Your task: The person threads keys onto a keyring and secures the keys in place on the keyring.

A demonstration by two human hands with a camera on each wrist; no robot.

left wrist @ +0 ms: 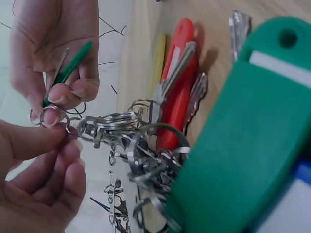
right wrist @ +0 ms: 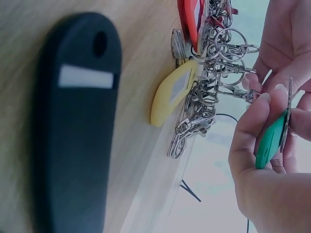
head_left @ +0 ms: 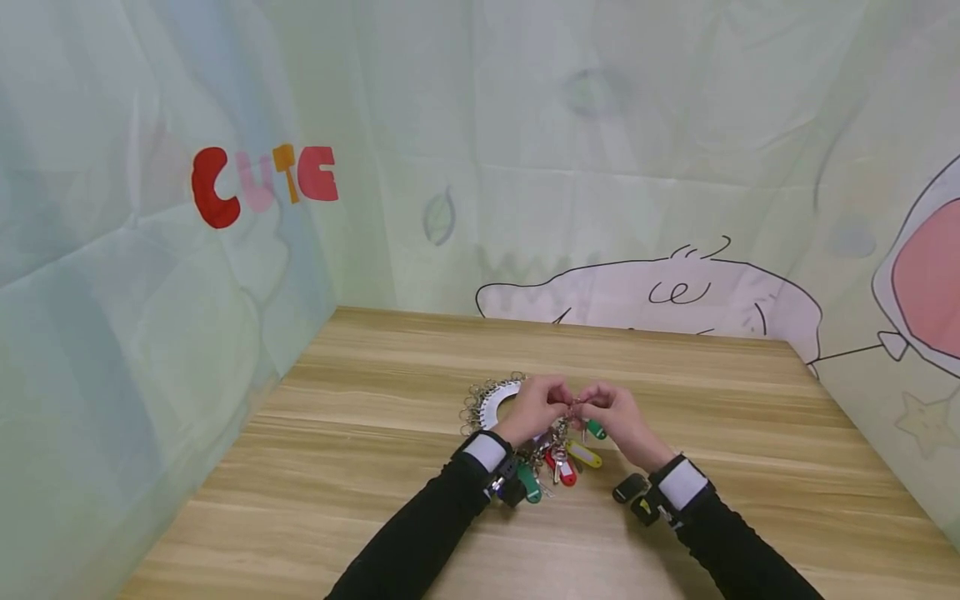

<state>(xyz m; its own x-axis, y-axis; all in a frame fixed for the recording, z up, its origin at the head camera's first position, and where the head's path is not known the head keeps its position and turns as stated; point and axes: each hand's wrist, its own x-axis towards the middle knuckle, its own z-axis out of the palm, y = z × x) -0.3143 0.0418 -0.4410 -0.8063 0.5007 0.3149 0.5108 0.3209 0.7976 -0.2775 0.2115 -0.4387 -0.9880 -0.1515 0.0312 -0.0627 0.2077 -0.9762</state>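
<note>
Fingertips of my left hand [head_left: 534, 408] and right hand [head_left: 618, 421] meet over the right side of a white ring holder [head_left: 491, 406] lined with metal clasps. In the left wrist view, my left thumb and fingers pinch a small split ring [left wrist: 53, 109] beside the bunched clasps [left wrist: 114, 124]. My right fingers grip the same ring from the other side. A green key tag [right wrist: 271, 141] and a key [right wrist: 288, 114] hang at the right hand's fingers. Fingertips partly hide where ring and clasp meet.
Below the hands lie a yellow tag [head_left: 584, 454], a red tag [head_left: 562, 469] and another green tag [head_left: 529, 483], with keys among them. A black tag [head_left: 628, 488] lies by the right wrist. Printed cloth [head_left: 525, 167] stands behind the wooden table [head_left: 405, 358].
</note>
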